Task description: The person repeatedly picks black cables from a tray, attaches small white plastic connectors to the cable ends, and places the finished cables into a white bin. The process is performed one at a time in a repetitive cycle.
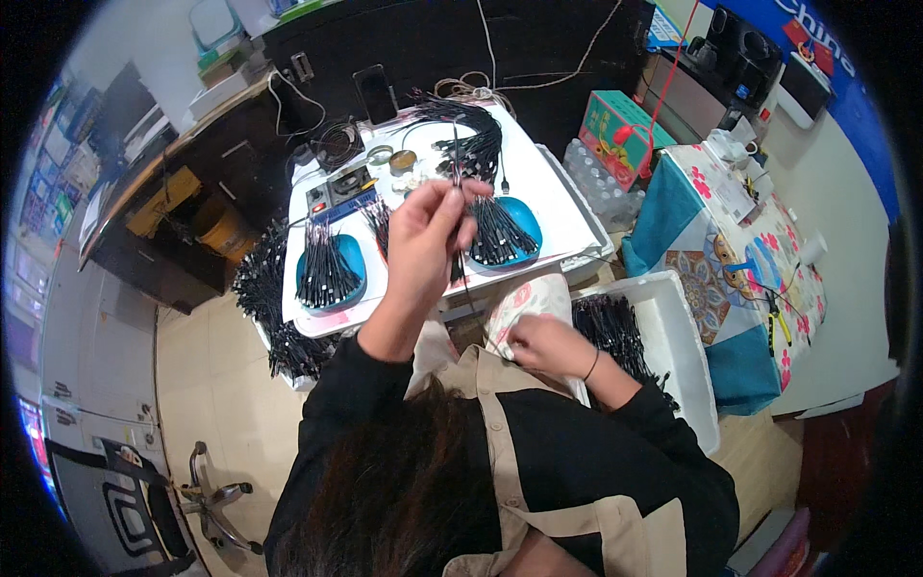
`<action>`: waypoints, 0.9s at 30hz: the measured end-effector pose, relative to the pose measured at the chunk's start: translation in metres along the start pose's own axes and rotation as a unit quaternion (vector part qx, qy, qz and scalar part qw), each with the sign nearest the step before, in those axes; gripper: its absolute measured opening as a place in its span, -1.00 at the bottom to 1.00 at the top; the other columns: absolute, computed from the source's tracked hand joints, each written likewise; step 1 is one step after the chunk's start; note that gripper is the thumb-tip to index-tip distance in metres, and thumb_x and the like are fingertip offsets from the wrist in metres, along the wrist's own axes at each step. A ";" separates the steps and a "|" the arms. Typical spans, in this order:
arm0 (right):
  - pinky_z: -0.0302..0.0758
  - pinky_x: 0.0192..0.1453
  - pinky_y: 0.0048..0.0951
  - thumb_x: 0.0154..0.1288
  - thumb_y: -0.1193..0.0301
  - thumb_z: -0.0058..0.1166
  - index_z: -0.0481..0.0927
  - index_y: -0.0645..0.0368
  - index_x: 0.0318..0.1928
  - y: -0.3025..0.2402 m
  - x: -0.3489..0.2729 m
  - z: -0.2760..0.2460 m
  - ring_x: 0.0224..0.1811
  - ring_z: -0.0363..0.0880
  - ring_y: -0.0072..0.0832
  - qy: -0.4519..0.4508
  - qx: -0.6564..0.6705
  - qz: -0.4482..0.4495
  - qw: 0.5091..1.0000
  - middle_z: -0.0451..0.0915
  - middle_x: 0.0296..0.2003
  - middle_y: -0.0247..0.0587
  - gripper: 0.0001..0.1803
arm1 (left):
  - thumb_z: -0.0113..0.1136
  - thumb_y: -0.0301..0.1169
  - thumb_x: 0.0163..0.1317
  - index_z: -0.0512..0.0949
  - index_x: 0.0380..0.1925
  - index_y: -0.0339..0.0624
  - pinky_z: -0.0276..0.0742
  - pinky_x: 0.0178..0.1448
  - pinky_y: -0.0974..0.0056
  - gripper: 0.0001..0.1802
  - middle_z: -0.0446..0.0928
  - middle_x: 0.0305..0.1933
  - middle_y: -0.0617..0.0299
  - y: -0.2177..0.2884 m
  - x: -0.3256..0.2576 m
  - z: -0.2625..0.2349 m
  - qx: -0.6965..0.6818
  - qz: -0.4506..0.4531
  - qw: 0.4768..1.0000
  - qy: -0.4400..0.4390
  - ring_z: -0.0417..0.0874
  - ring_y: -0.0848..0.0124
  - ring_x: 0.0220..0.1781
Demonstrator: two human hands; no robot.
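Observation:
My left hand (430, 234) is raised over the front of the white table, thumb and fingers pinched on a thin black cable (457, 149) whose end points up. The cable's lower part hangs past the table edge toward my lap. There my right hand (553, 346) has curled fingers closed about its lower length, though the exact grip is small and blurred. On either side of my left hand, a blue tray (355, 252) and another blue tray (532, 219) hold bundles of short black cables with bare wire ends. A further bunch of black cables (479, 130) lies at the back.
The white table (548, 173) also carries a small device with knobs (341, 197) and round tins (403, 162). At my right stands a white foam box (663, 332) with black cables. More cables (264, 279) hang at the left. A flowered side table (760, 250) holds yellow-handled pliers (779, 322).

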State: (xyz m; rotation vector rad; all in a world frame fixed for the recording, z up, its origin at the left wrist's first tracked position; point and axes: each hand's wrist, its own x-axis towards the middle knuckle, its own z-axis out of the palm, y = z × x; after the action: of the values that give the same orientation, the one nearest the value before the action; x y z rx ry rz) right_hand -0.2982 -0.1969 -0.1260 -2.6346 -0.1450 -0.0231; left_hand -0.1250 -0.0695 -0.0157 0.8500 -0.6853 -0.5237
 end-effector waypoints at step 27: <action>0.56 -0.28 -0.62 0.15 0.71 0.16 0.64 0.29 -0.24 -0.099 0.042 -0.047 -0.30 0.59 -0.61 0.358 0.303 -0.211 0.858 0.55 -0.28 -0.25 -0.83 | 0.03 -0.46 0.40 0.53 -0.10 -0.38 0.29 -0.47 0.53 -0.79 0.61 -0.34 0.16 0.009 -0.126 0.005 -0.020 -0.029 0.998 0.047 0.46 0.59 -0.53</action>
State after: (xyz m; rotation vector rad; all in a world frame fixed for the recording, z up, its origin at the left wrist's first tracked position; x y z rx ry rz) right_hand -0.2666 -0.1290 -0.0356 -1.7716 -0.3911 -0.9327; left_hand -0.2115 0.0166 -0.0482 0.8531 -0.5644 -0.5451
